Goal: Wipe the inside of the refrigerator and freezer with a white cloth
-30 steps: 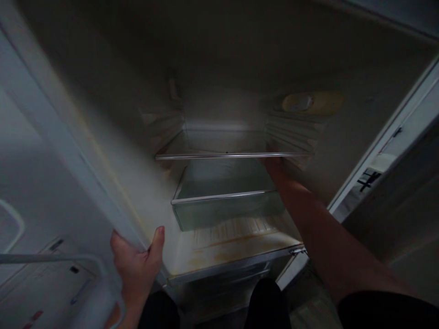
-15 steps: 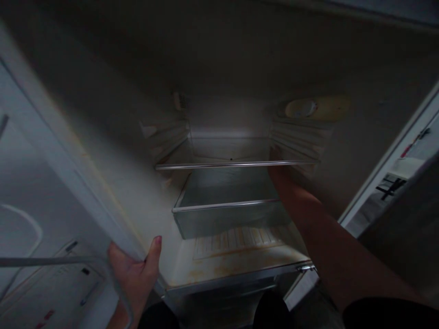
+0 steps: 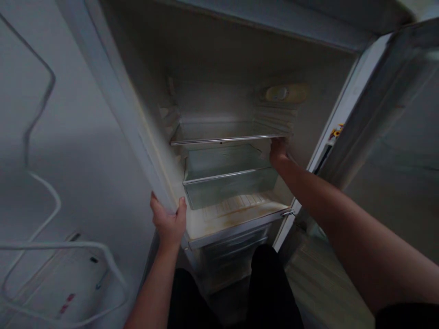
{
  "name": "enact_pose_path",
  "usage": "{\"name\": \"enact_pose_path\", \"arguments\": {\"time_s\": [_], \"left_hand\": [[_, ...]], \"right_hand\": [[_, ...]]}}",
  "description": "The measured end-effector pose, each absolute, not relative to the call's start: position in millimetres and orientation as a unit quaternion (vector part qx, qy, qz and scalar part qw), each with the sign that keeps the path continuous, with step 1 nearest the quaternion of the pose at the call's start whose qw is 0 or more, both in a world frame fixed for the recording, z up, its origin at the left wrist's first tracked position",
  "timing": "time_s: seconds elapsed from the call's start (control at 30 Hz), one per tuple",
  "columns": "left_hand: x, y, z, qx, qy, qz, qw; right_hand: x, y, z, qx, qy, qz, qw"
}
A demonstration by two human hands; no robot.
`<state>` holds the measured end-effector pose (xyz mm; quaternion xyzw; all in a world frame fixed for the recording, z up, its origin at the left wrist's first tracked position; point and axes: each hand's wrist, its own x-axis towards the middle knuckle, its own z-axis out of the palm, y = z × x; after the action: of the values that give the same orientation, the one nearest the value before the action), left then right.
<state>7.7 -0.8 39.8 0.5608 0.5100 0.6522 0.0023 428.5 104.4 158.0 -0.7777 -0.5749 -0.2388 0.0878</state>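
Observation:
An open fridge (image 3: 212, 59) with stained inner walls stands before me. My left hand (image 3: 168, 221) grips the fridge's left side edge (image 3: 137, 123), thumb on the inner face and fingers on the outside. My right hand (image 3: 279, 151) is inside, at the right front corner of the upper glass shelf (image 3: 226, 140); its fingers are partly hidden there and appear closed on the shelf's edge. Lower down sits a clear drawer (image 3: 233, 188) under a second glass shelf (image 3: 226, 176). Rusty brown stains mark the fridge floor (image 3: 236, 214).
The fridge door (image 3: 387, 151) stands open on the right. A yellowish lamp cover (image 3: 288, 93) is on the inner right wall. Below is a lower compartment (image 3: 233, 256) with drawers. On the left hangs a white cable (image 3: 55, 201) beside a white panel with red marks (image 3: 66, 304).
My view has drawn back and turned, showing more of the door and floor. My right hand has come forward from deep under the upper shelf to its front corner. My left hand still grips the edge.

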Motion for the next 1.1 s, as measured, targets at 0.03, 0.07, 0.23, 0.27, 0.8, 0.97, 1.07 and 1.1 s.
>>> {"name": "enact_pose_path", "arguments": {"time_s": [0.03,0.07,0.23,0.27,0.8,0.97,1.07,1.1], "left_hand": [[7,0,39,0.565,0.508,0.65,0.003],[6,0,39,0.57,0.505,0.648,0.003],[7,-1,41,0.581,0.5,0.642,-0.002],[7,-1,42,0.583,0.497,0.643,0.0],[8,-4,46,0.583,0.495,0.644,0.015],[8,-5,48,0.574,0.501,0.647,0.024],[8,-4,46,0.565,0.503,0.654,0.02],[7,-3,45,0.563,0.504,0.655,0.018]], "right_hand": [[427,94,158,-0.784,-0.568,-0.238,0.079],[424,84,157,-0.789,-0.564,-0.236,0.07],[412,45,156,-0.816,-0.532,-0.225,-0.009],[412,39,158,-0.818,-0.527,-0.229,-0.031],[421,-2,154,-0.769,-0.577,-0.273,0.032],[419,4,132,-0.77,-0.573,-0.263,0.103],[416,6,116,-0.774,-0.572,-0.253,0.097],[414,5,111,-0.775,-0.573,-0.246,0.099]]}}
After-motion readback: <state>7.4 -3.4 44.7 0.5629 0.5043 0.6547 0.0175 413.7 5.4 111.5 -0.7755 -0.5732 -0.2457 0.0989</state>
